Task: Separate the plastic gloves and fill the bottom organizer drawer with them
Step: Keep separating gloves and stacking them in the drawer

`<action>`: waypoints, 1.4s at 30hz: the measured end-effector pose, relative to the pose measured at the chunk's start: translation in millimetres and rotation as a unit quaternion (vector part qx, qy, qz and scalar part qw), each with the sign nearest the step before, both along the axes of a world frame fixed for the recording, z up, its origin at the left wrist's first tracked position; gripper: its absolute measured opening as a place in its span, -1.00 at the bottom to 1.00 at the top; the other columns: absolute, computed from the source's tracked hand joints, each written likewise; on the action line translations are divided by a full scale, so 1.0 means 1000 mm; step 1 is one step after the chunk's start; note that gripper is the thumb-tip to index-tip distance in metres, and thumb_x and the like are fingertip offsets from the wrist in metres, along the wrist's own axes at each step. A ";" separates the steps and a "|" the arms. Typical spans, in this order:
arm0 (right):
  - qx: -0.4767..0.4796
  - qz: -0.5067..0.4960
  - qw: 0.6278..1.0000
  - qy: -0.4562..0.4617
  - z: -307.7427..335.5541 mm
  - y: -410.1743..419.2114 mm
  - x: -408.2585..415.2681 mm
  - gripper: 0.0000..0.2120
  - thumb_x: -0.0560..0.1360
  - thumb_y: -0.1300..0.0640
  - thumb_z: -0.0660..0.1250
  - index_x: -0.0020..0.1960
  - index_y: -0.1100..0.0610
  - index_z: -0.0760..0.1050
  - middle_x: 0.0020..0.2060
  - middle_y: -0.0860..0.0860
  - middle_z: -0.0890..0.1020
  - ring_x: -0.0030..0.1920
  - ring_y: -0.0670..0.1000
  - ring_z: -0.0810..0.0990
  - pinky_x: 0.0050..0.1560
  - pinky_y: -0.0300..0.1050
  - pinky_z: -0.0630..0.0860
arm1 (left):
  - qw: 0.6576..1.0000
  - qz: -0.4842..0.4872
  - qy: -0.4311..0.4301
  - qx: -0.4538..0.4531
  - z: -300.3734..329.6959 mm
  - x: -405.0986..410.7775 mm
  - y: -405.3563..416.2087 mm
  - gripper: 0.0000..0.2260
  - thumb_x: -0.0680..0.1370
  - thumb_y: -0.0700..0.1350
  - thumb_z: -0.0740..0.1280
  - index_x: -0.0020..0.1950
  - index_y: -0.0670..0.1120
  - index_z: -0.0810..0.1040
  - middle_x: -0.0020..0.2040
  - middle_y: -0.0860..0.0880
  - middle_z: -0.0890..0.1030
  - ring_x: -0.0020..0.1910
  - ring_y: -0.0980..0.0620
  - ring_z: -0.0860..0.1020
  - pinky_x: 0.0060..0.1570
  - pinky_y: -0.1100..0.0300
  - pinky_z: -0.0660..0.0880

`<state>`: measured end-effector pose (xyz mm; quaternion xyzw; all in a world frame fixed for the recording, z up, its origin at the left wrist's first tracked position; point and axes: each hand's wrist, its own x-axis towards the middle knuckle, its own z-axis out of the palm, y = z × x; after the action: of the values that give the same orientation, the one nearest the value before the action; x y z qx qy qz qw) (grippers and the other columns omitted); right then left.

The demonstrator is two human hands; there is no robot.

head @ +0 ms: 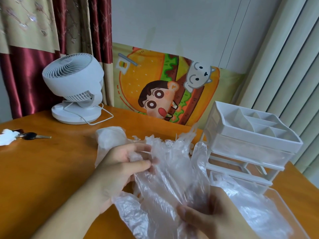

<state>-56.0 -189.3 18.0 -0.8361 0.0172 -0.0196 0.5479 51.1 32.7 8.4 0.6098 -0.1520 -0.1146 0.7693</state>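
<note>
The left hand was closed on a fold of the plastic gloves, thumb and fingertips pinching the thin film near its upper edge; the right hand gripped the lower part of the same crumpled mass, fingers curled into it, so the clear sheets hung stretched between the two; more of the film spilled down toward the near edge and over the pulled-out bottom drawer, which lay on the surface in front of the organizer and already held some clear plastic. A further wad of gloves lay just behind the left hand on the wood. The white organizer stood to the right, its top tray divided into compartments, a translucent drawer shut beneath it, and an open slot below that. The surface was an orange-brown wooden top; at its far left lay a set of keys beside something white and fluffy, blurred at the frame's edge. Farther back a white desk fan stood on its round base, its cord looping over the wood. Behind it hung red and gold curtains; a cartoon burger cushion leaned against the pale wall; a ribbed pale panel filled the right side of the room.
</note>
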 end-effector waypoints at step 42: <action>-0.033 -0.001 0.999 -0.021 -0.010 -0.003 0.004 -0.76 0.36 0.05 0.56 -0.09 0.17 0.63 -0.36 0.15 0.70 -0.30 0.13 0.73 -0.24 -0.23 0.54 | 0.996 0.058 -0.066 0.018 -0.003 0.003 -0.008 -0.58 0.44 -0.22 0.61 0.25 -0.05 0.63 -0.07 -0.12 0.72 -0.08 -0.14 0.71 -0.02 0.09 0.63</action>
<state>-51.5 -191.9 8.1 -0.8529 0.0055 -0.0382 0.5206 54.2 24.4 5.3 0.6373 -0.1647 -0.0324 0.7521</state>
